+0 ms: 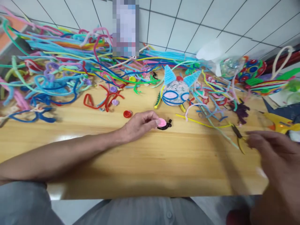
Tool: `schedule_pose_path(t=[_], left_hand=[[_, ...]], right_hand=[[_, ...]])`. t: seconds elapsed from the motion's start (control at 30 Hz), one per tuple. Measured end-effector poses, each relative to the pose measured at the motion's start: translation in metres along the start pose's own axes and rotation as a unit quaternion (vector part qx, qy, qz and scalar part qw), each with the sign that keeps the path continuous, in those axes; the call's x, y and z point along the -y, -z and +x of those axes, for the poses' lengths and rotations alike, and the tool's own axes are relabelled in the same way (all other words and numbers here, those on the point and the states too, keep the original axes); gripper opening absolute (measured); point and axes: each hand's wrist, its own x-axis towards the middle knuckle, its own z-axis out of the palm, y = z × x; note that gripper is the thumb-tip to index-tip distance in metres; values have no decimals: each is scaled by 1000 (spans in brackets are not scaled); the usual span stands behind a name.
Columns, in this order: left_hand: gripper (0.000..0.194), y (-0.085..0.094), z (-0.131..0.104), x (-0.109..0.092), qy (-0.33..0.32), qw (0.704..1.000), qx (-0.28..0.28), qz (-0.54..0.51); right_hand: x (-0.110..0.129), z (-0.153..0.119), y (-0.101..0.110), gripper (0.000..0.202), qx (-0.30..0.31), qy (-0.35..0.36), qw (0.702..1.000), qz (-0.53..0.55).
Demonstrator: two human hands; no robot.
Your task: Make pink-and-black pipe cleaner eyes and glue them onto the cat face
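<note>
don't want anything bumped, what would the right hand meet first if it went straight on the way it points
Most likely the yellow-handled pliers, just ahead of the right hand. Depth is unclear and the hand is blurred, so it may already touch them or pass above.

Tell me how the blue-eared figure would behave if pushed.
The blue-eared figure looks rounded, so it might rock, though the splayed legs at its base would probably check rolling. Its upright, ribbed ears look soft, so they may bend if bumped.
</note>
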Motion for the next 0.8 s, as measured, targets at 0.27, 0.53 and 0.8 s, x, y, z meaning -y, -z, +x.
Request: schedule_pose_path(t=[0.27, 0.53, 0.8], left_hand=[[38, 2, 0, 2, -12, 998, -25, -50], [31, -1, 1, 5, -26, 997, -40, -62], [25, 0, -1, 8, -35, 998, 6, -56]], right_hand=[[157, -4, -99, 20, 233, 224, 927, 191], [163, -6, -122, 22, 218, 230, 917, 240], [166, -8, -122, 26, 206, 236, 913, 260]])
